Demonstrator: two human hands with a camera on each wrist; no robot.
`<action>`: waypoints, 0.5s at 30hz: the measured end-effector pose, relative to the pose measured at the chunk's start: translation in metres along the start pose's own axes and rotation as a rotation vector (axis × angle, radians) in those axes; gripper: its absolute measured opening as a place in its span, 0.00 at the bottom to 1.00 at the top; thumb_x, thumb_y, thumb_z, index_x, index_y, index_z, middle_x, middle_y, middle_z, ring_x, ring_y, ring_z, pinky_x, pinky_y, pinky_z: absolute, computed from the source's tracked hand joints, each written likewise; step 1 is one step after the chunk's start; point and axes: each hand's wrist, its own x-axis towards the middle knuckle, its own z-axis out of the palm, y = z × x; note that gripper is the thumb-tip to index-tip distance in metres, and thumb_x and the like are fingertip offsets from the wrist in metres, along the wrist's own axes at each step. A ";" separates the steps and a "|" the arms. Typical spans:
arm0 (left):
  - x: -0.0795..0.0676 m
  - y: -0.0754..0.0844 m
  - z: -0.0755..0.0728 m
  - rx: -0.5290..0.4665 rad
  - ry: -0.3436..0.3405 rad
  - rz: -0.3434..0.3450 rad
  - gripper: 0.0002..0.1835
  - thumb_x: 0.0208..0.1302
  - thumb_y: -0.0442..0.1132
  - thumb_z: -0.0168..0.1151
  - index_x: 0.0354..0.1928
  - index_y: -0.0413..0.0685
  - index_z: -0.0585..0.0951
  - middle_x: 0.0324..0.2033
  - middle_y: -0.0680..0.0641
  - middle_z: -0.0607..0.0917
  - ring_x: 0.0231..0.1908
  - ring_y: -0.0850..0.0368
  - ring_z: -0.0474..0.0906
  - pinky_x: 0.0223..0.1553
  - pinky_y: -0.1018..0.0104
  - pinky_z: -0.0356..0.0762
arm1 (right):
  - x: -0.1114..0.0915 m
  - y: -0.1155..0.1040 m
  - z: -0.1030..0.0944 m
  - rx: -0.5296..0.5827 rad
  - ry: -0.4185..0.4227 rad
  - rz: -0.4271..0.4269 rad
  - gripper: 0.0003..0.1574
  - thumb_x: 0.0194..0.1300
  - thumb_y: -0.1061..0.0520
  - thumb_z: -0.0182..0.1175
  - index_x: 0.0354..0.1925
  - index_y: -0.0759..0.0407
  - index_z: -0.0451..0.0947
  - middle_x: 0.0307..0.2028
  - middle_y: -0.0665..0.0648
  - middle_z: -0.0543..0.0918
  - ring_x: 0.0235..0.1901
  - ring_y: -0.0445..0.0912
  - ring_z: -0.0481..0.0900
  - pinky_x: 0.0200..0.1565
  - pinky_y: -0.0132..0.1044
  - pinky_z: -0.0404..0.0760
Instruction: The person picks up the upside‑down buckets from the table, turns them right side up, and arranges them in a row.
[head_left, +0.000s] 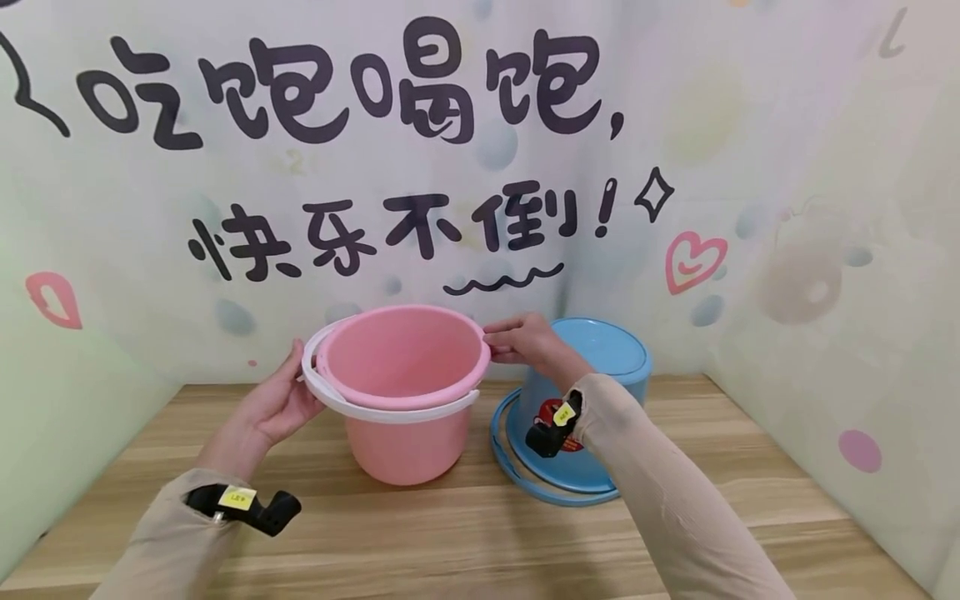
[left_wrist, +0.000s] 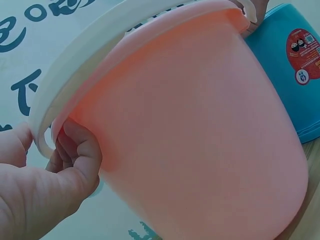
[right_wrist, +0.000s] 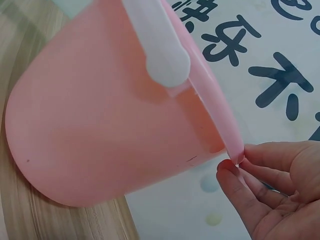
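A pink bucket (head_left: 408,454) stands upright on the wooden table, its mouth facing up. Its white handle (head_left: 405,413) hangs down around the near side of the rim. At the bucket's left side, my left hand (head_left: 273,408) grips the rim; in the left wrist view its curled fingers (left_wrist: 82,145) tuck under the lip and the thumb lies at the handle. My right hand (head_left: 528,342) pinches the rim on the right, as the right wrist view shows, with thumb and fingers (right_wrist: 272,155) meeting at the lip.
A blue bucket (head_left: 609,350) sits upside down to the right, behind my right forearm, its blue handle (head_left: 517,475) lying around its base on the table (head_left: 420,542). A printed cloth backdrop (head_left: 480,167) rises behind the table and along both sides.
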 end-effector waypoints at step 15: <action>0.000 -0.001 -0.010 -0.004 0.045 0.018 0.20 0.67 0.48 0.43 0.39 0.42 0.81 0.38 0.48 0.79 0.39 0.59 0.76 0.42 0.66 0.75 | -0.001 0.002 0.000 0.024 -0.007 0.001 0.17 0.59 0.61 0.62 0.47 0.64 0.79 0.38 0.61 0.83 0.35 0.49 0.83 0.37 0.36 0.80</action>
